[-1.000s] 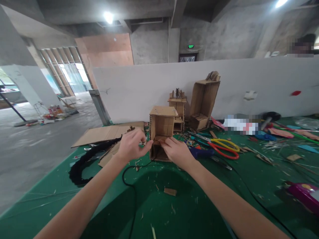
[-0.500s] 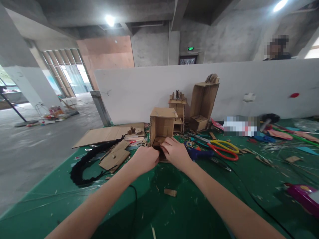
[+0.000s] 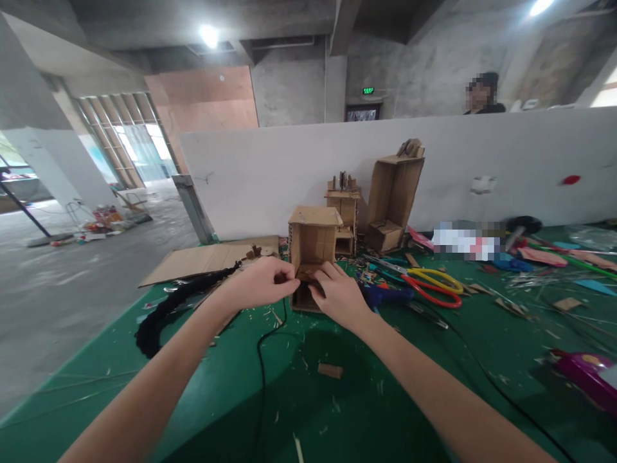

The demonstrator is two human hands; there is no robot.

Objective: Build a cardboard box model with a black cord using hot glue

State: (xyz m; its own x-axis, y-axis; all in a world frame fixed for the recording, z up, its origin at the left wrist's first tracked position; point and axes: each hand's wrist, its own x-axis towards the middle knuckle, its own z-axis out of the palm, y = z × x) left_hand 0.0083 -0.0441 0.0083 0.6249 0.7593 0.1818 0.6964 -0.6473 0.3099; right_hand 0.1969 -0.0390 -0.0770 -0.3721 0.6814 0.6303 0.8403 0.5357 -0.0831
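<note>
An upright open-fronted cardboard box (image 3: 314, 241) stands on the green table in front of me. My left hand (image 3: 263, 281) is at the box's left front edge, thumb and forefinger pinched together; whatever lies between them is too small to make out. On the other side, my right hand (image 3: 340, 294) reaches into the lower opening with bent fingers, gripping the box at a cardboard ledge inside. The fingertips partly hide that ledge. Behind are a smaller cardboard structure (image 3: 343, 209) with a wheel on top and a taller cardboard box (image 3: 393, 193).
Scissors with red and yellow handles (image 3: 436, 286) and a blue glue gun (image 3: 385, 296) lie to the right. A black fuzzy cord (image 3: 154, 325) and a flat cardboard sheet (image 3: 178, 263) are at left. A purple object (image 3: 585, 379) sits near right. A person (image 3: 484, 96) is beyond the white partition (image 3: 270, 180).
My left hand has drawn back left from the box's opening to its edge, thumb and forefinger now pinched in view. My right hand stays in the opening. The person behind has shifted left.
</note>
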